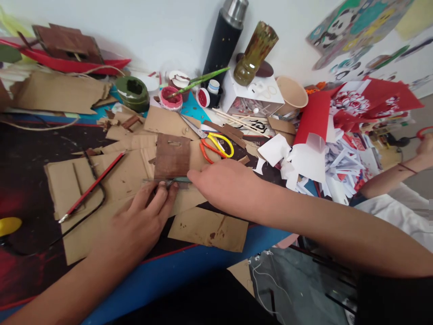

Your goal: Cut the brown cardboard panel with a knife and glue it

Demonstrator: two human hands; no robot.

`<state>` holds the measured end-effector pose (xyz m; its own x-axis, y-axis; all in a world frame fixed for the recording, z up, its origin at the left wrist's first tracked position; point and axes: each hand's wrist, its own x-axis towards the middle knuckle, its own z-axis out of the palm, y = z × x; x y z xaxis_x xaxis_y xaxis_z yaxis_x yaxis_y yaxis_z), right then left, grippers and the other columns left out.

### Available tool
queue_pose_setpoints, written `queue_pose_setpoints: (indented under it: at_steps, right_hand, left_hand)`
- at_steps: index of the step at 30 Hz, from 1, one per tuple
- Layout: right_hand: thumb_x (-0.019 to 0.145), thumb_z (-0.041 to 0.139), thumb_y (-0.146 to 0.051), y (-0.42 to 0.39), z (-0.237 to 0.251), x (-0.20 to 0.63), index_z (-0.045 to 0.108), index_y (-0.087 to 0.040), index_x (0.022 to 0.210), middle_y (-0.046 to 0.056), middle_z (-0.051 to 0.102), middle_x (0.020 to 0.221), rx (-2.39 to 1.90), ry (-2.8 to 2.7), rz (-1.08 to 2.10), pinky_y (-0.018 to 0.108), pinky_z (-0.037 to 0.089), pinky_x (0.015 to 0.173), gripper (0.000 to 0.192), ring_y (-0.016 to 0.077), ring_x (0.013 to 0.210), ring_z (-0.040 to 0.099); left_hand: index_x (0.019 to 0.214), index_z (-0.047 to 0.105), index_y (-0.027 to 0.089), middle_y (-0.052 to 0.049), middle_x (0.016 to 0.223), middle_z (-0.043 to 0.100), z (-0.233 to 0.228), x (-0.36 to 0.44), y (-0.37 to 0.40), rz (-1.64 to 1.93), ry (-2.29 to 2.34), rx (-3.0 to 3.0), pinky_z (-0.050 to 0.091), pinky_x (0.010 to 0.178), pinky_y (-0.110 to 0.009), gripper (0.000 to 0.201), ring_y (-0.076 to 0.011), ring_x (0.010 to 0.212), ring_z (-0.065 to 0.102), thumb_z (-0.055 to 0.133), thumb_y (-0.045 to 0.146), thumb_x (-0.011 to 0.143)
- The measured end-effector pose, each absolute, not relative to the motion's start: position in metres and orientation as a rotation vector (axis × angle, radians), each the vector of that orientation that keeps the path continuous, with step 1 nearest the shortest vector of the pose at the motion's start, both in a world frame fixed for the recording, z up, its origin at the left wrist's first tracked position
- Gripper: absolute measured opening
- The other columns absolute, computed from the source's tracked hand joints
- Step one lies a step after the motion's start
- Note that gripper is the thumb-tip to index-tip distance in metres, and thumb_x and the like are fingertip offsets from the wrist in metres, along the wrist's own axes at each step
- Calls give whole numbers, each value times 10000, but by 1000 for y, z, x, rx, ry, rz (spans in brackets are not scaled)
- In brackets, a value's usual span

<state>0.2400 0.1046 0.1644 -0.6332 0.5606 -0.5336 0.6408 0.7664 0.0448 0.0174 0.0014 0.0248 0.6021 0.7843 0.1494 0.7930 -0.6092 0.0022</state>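
Observation:
My left hand [145,212] presses its bent fingertips down on a narrow clear ruler [184,185] along the near edge of a brown-painted cardboard piece [172,158]. My right hand [223,185] is closed round a slim greenish tool [181,179], which points left toward my left fingertips. Its kind is hard to make out, as the fist hides most of it. Bare cardboard [189,201] lies beneath. Just beyond my right hand rest scissors [216,146] with orange and yellow handles. A stained cardboard piece [209,229] lies nearer the table edge.
At left, a red pencil [93,186] and a black cord [101,198] cross stacked cardboard. A red model boat [77,63], paint pots [171,97] and a black flask [223,40] stand at the back. Paper scraps [341,158] heap at right, near another person's arm [389,178].

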Motion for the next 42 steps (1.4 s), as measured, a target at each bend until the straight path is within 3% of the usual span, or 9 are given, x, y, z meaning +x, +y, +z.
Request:
queue_pose_setpoints:
  at_steps: [6, 15, 19, 24, 32, 37, 42]
  right_hand:
    - [1033, 491, 27, 102, 165, 240, 725, -119, 1174, 121, 801, 858, 884, 2447, -191, 349, 468, 703, 309, 247, 782, 758]
    - [1016, 514, 6, 101, 164, 251, 731, -109, 1171, 152, 825, 925, 919, 2412, -164, 321, 518, 701, 290, 239, 820, 781]
    - [1014, 519, 9, 100, 164, 250, 727, -112, 1173, 149, 822, 925, 920, 2407, -177, 322, 501, 674, 288, 241, 793, 777]
    - [1042, 526, -12, 100, 160, 249, 724, -110, 1173, 158, 816, 914, 946, 2423, -188, 331, 478, 666, 256, 256, 797, 779]
    - [1089, 528, -112, 106, 160, 266, 732, -155, 1312, 128, 843, 1088, 1041, 2399, -263, 329, 501, 741, 305, 250, 927, 788]
    - [1091, 557, -136, 102, 162, 272, 724, -167, 1291, 117, 835, 1127, 1062, 2384, -246, 321, 471, 702, 262, 247, 904, 784]
    - [1115, 537, -138, 100, 160, 273, 735, -164, 1234, 112, 835, 1102, 1092, 2371, -274, 325, 403, 667, 233, 235, 883, 765]
  left_hand:
    - [1743, 479, 181, -176, 1507, 752, 25, 18, 3, -171, -1375, -2765, 659, 981, -428, 702, -361, 1453, 676, 418, 55, 1055]
    - [1759, 445, 140, -199, 1522, 738, 26, 15, 0, -217, -1391, -2792, 655, 988, -443, 726, -382, 1482, 642, 431, 51, 1039]
    - [1746, 468, 193, -168, 1521, 746, 26, 16, 1, -211, -1412, -2782, 677, 901, -416, 715, -375, 1462, 666, 405, 54, 1048]
    - [1735, 468, 187, -168, 1492, 758, 28, 19, 2, -186, -1397, -2755, 679, 952, -434, 705, -382, 1464, 671, 416, 50, 1046]
    - [1785, 400, 172, -208, 1526, 736, 25, 18, 1, -195, -1404, -2774, 660, 1045, -488, 748, -388, 1493, 643, 421, 75, 1044]
    - [1725, 504, 140, -206, 1531, 725, 25, 18, 1, -132, -1391, -2762, 654, 1008, -449, 679, -394, 1492, 631, 413, 70, 1055]
    - [1755, 453, 158, -200, 1540, 725, 22, 18, 1, -172, -1407, -2767, 643, 1051, -474, 704, -390, 1506, 625, 417, 68, 1058]
